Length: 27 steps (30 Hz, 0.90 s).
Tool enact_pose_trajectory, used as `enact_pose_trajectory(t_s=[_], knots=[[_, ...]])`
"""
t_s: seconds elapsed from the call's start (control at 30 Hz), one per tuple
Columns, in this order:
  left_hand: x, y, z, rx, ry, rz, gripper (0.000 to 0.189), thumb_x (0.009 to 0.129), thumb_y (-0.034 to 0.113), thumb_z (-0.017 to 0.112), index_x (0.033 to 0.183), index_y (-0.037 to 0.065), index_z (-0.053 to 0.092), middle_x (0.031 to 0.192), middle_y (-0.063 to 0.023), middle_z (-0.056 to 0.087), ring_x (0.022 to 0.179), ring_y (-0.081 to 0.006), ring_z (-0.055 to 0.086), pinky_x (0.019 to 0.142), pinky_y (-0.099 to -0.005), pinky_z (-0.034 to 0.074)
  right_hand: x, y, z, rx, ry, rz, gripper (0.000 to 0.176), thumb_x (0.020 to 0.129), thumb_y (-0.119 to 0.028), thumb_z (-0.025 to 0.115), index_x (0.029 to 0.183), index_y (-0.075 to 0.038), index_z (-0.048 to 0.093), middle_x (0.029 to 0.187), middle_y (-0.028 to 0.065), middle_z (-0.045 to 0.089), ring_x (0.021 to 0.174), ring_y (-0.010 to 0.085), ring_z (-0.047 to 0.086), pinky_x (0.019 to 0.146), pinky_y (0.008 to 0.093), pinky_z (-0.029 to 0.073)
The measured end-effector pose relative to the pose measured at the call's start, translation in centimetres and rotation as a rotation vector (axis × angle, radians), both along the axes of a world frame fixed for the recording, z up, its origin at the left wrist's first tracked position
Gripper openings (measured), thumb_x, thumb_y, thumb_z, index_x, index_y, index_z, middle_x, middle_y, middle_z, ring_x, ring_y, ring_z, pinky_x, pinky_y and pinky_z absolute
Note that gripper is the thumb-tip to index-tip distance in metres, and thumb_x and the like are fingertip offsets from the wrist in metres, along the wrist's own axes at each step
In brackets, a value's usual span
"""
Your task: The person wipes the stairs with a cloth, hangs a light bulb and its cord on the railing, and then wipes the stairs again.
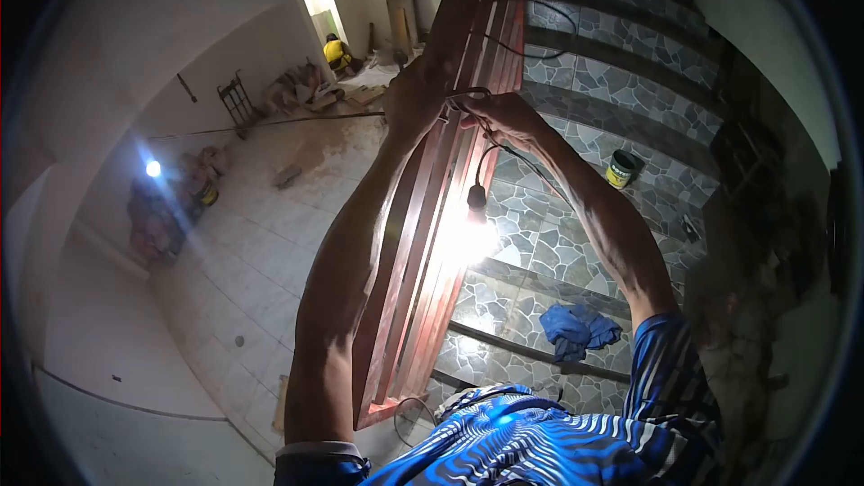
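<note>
A red-brown stair railing (401, 306) runs up and away in front of me. My left hand (418, 97) is closed around its upper part, with the fingertips partly hidden. Across from it, my right hand (506, 119) pinches a dark electric cable (511, 152) against the railing's top. The cable loops over near both hands. From it hangs a lit light bulb (474, 236) in a dark socket (476, 198), below my right hand and beside the bars. Glare hides the bulb's outline.
Stone-patterned stairs (612, 81) rise at the right, holding a green-and-yellow can (621, 169) and a blue cloth (579, 331). Left of the railing lies a lower tiled floor (243, 279), with a second lamp (153, 167), a hand truck (237, 101), and a crouching person in yellow (338, 55).
</note>
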<state>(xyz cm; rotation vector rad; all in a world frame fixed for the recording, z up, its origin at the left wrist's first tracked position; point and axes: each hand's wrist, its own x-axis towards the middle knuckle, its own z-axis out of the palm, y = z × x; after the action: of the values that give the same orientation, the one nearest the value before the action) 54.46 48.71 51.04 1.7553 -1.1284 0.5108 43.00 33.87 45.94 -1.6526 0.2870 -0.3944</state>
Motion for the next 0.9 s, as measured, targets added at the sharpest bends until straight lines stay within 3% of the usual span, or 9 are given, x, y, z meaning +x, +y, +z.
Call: enact_pose_trajectory(t_s=[0.1,0.2,0.23,0.3,0.43,0.53,0.7,0.83,0.9], knots=[[0.6,-0.2,-0.1,-0.059,-0.040,-0.017,0.034,0.090,0.036,0.060,0.094,0.003,0.066,0.076,-0.0156,0.066,0.073,-0.0315,0.066,0.066,-0.0417,0.049,0.4,0.5,-0.9,-0.184,0.060,-0.165,0.040,0.086,-0.037,0.072,0.093,0.003,0.069,0.073,0.0079,0.070,0.053,0.0075,0.055,0.052,0.0226,0.042],[0.6,0.0,-0.1,-0.079,0.112,-0.098,0.034,0.090,0.035,0.062,0.089,0.002,0.066,0.069,-0.0123,0.063,0.065,-0.0221,0.064,0.061,-0.0368,0.047,0.1,0.7,-1.1,-0.224,0.042,-0.198,0.043,0.083,-0.041,0.075,0.093,0.001,0.070,0.072,0.0064,0.070,0.049,0.0058,0.049,0.047,0.0242,0.039],[0.5,0.0,-0.1,-0.099,0.137,-0.120,0.033,0.090,0.035,0.061,0.088,0.002,0.065,0.068,-0.0120,0.063,0.064,-0.0227,0.064,0.061,-0.0373,0.047,0.3,0.8,-1.6,-0.216,-0.029,-0.196,0.043,0.082,-0.044,0.075,0.087,-0.002,0.072,0.062,0.0013,0.064,0.044,0.0050,0.042,0.043,0.0259,0.035],[0.1,0.3,-0.1,-0.135,0.187,-0.163,0.033,0.090,0.034,0.060,0.086,0.002,0.065,0.066,-0.0114,0.063,0.062,-0.0237,0.063,0.060,-0.0382,0.048,-0.2,0.7,-1.4,-0.259,0.033,-0.224,0.041,0.083,-0.044,0.075,0.082,-0.003,0.073,0.057,-0.0011,0.058,0.044,0.0053,0.042,0.044,0.0255,0.034],[-0.4,0.8,0.4,-0.186,0.244,-0.151,0.030,0.091,0.029,0.059,0.080,0.002,0.065,0.062,-0.0074,0.060,0.058,-0.0139,0.058,0.057,-0.0329,0.045,-0.7,0.7,-1.5,-0.205,-0.010,-0.207,0.040,0.083,-0.045,0.074,0.077,-0.005,0.074,0.050,-0.0049,0.046,0.044,0.0051,0.041,0.044,0.0246,0.033],[0.4,0.3,-0.1,-0.317,0.308,-0.220,0.029,0.092,0.026,0.058,0.077,0.002,0.065,0.061,-0.0042,0.059,0.057,-0.0109,0.055,0.055,-0.0306,0.043,-0.9,0.9,-1.7,-0.159,-0.009,-0.177,0.038,0.085,-0.044,0.072,0.082,-0.005,0.075,0.054,-0.0041,0.052,0.044,0.0040,0.039,0.043,0.0234,0.031],[0.3,-0.1,0.0,-0.500,0.504,-0.309,0.031,0.094,0.025,0.056,0.075,0.003,0.064,0.059,-0.0002,0.057,0.053,-0.0086,0.051,0.051,-0.0281,0.039,-2.0,2.8,-1.2,-0.213,-0.053,-0.176,0.042,0.089,-0.043,0.067,0.089,-0.002,0.074,0.073,0.0028,0.068,0.061,0.0080,0.055,0.057,0.0247,0.043],[0.2,-0.1,0.3,-0.515,0.598,-0.353,0.027,0.093,0.024,0.058,0.077,0.004,0.067,0.061,0.0015,0.056,0.056,-0.0054,0.051,0.051,-0.0234,0.038,-2.8,3.5,-1.1,-0.323,-0.027,-0.175,0.042,0.093,-0.043,0.060,0.097,-0.003,0.073,0.085,0.0067,0.072,0.078,0.0140,0.064,0.073,0.0282,0.049],[-0.2,0.0,1.0,-0.471,0.591,-0.309,0.026,0.094,0.023,0.057,0.079,0.004,0.068,0.062,0.0015,0.057,0.056,-0.0051,0.051,0.051,-0.0224,0.038,-2.5,3.1,-1.5,-0.359,-0.015,-0.160,0.039,0.094,-0.041,0.058,0.099,-0.006,0.073,0.086,0.0053,0.073,0.077,0.0148,0.065,0.073,0.0287,0.050]])
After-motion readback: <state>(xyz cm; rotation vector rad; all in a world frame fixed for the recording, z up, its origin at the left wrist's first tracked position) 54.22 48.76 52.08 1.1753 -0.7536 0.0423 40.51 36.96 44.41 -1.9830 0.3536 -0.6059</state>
